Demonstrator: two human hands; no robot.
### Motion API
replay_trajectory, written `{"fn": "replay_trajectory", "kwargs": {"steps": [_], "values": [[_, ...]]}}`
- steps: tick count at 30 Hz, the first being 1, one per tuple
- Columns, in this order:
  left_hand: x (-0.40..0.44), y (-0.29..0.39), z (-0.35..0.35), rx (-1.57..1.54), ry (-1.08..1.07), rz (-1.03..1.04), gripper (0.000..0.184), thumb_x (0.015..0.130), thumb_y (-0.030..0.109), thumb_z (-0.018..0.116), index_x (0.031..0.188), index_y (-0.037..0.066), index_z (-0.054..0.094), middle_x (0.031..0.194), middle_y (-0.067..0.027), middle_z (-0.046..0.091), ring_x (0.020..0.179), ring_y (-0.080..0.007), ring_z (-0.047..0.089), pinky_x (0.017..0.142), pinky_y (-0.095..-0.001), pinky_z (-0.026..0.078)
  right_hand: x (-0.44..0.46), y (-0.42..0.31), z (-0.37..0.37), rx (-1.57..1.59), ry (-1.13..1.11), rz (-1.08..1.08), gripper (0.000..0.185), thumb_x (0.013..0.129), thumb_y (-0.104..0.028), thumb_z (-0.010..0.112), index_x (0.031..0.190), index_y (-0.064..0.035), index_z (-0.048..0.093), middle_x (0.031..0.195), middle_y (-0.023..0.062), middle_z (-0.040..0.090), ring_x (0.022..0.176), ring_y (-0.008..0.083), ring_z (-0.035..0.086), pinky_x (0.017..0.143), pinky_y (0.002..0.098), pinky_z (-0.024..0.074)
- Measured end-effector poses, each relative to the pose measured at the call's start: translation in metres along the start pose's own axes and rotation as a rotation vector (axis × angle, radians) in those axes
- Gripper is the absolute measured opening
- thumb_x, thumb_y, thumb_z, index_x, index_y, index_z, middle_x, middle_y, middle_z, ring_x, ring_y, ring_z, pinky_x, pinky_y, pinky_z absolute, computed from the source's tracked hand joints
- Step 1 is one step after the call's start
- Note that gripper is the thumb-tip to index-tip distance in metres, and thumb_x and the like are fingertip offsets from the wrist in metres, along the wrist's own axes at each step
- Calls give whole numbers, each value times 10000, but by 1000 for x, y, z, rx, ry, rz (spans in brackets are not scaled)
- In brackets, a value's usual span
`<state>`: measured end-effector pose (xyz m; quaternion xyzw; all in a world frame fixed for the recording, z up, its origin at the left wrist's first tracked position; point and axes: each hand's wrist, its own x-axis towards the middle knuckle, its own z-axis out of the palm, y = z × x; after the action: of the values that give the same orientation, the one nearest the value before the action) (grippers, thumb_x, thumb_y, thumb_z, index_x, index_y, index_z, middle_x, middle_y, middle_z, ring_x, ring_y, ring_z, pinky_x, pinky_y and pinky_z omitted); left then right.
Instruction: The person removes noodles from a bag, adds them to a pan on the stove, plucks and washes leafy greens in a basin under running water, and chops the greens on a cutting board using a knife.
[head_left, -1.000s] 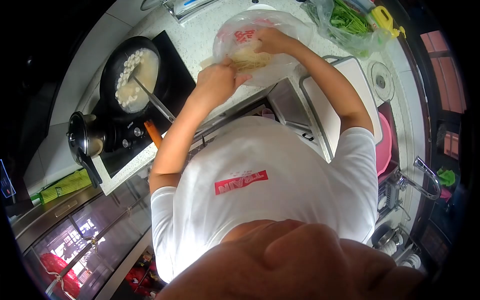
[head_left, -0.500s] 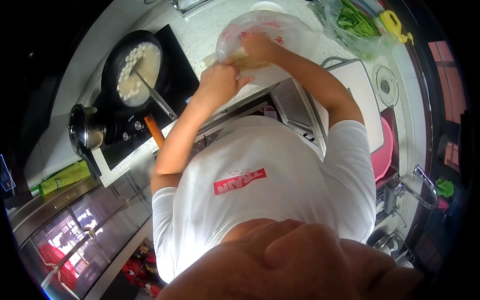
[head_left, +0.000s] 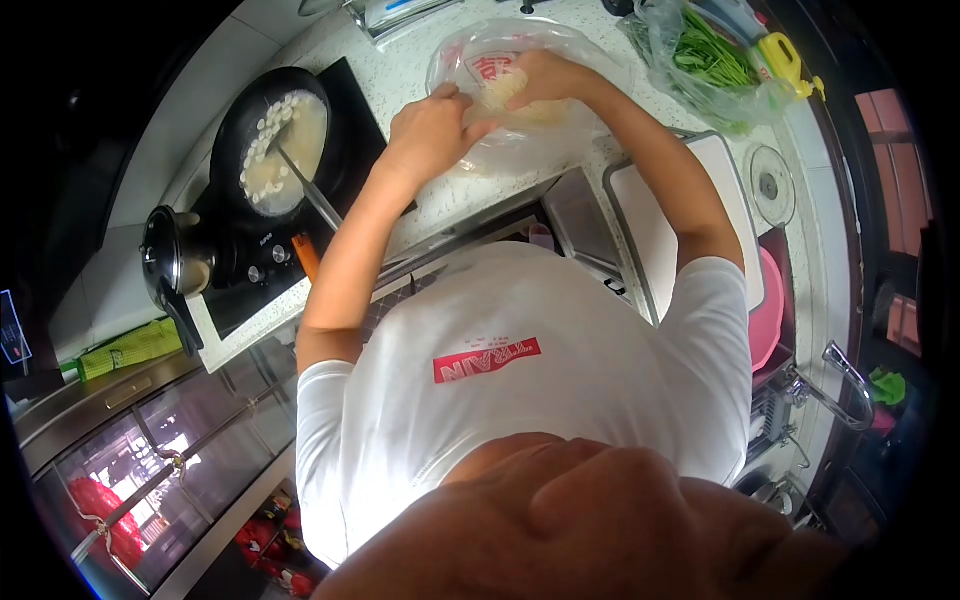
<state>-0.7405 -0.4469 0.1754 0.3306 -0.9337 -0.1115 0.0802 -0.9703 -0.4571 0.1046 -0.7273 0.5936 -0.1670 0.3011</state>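
A clear plastic bag [head_left: 590, 110] with red print lies spread on the counter in front of me. My right hand [head_left: 545, 78] reaches into its opening, with fingers curled around a clump of pale noodles [head_left: 500, 93]. At the bag's left edge is my left hand [head_left: 430, 130]; its fingers are bent over the plastic and its thumb sticks out to the right. Left of it, a black wok [head_left: 222, 150] on the stove holds cloudy liquid with white round pieces [head_left: 268, 185]. A metal spatula [head_left: 308, 188] rests in the wok, its orange handle [head_left: 305, 257] partly behind my left forearm.
Green vegetables [head_left: 715, 48] in a plastic bag and a yellow bottle [head_left: 783, 62] stand at the back right. A white cutting board [head_left: 650, 215] lies under my right arm. Beyond it are a glass lid [head_left: 770, 187], a pink basin [head_left: 766, 315] and a faucet [head_left: 850, 380]. A dark pot [head_left: 170, 250] sits at left.
My right hand has moved slightly right with the noodles, which now show as a rounder clump. My left hand has shifted a little left and up, and the bag's red print shows more fully.
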Motion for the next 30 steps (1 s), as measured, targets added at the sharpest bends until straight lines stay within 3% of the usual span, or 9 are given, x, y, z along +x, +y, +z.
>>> {"fn": "replay_trajectory", "kwargs": {"steps": [4, 6, 10, 13, 16, 19, 22, 27, 30], "values": [[-1, 24, -10, 10, 111, 73, 308, 793, 310, 637, 955, 48, 641, 938, -91, 624, 790, -308, 623, 673, -389, 502, 9, 31, 23, 49, -46, 161, 495, 554, -343, 783, 912, -22, 663, 825, 136, 656, 760, 234, 640, 659, 354, 522], [12, 40, -18, -136, 162, 134, 251, 758, 187, 659, 975, 66, 629, 992, -111, 624, 813, -328, 613, 714, -400, 502, 23, 66, 44, 109, -60, 26, 490, 538, -336, 785, 895, -24, 661, 826, 143, 653, 692, 245, 638, 573, 350, 520], [64, 28, 30, -194, -72, 107, 322, 748, 130, 644, 1059, 60, 592, 1002, -167, 618, 886, -343, 602, 790, -402, 486, 4, 65, 50, 96, 41, -179, 453, 528, -313, 783, 865, -36, 659, 795, 154, 648, 644, 268, 633, 535, 348, 522], [76, 15, 81, -22, -93, 44, 424, 724, 157, 665, 1117, 41, 558, 979, -194, 623, 932, -338, 600, 826, -397, 474, -4, 67, 45, -64, -167, 78, 426, 549, -283, 768, 882, -40, 659, 817, 161, 649, 736, 285, 633, 656, 367, 514], [81, 9, 100, -4, -143, -58, 517, 686, 201, 704, 1146, 28, 543, 974, -197, 632, 940, -321, 608, 830, -388, 474, -15, 59, 27, -138, 65, -301, 488, 601, -248, 748, 1027, -44, 628, 964, 153, 644, 917, 295, 599, 819, 346, 464], [93, -5, 96, -103, -304, -143, 547, 658, 239, 736, 1131, 23, 566, 982, -185, 639, 951, -305, 608, 837, -368, 470, -21, 44, 9, -76, -94, 24, 490, 599, -262, 753, 1027, -57, 633, 948, 160, 643, 882, 304, 606, 805, 344, 466], [98, -15, 92, -173, -363, -103, 538, 651, 278, 759, 1088, 6, 600, 1009, -186, 635, 1001, -292, 593, 873, -349, 455, -24, 55, 13, 14, -3, -95, 499, 593, -261, 755, 1012, -22, 629, 908, 169, 650, 860, 296, 614, 789, 354, 468], [100, -16, 106, -29, -334, -118, 368, 627, 272, 755, 930, 76, 688, 887, -147, 668, 859, -281, 633, 773, -350, 480, -38, 20, 3, 56, -139, 109, 506, 611, -293, 760, 961, 37, 604, 759, 154, 632, 650, 247, 626, 542, 338, 495], [95, -15, 102, -43, -326, -115, 409, 629, 296, 756, 968, 82, 678, 918, -155, 664, 887, -289, 629, 793, -354, 477, -34, 24, 6, 63, -126, 249, 509, 631, -319, 760, 956, 35, 591, 687, 128, 606, 527, 216, 598, 421, 312, 468]]}}
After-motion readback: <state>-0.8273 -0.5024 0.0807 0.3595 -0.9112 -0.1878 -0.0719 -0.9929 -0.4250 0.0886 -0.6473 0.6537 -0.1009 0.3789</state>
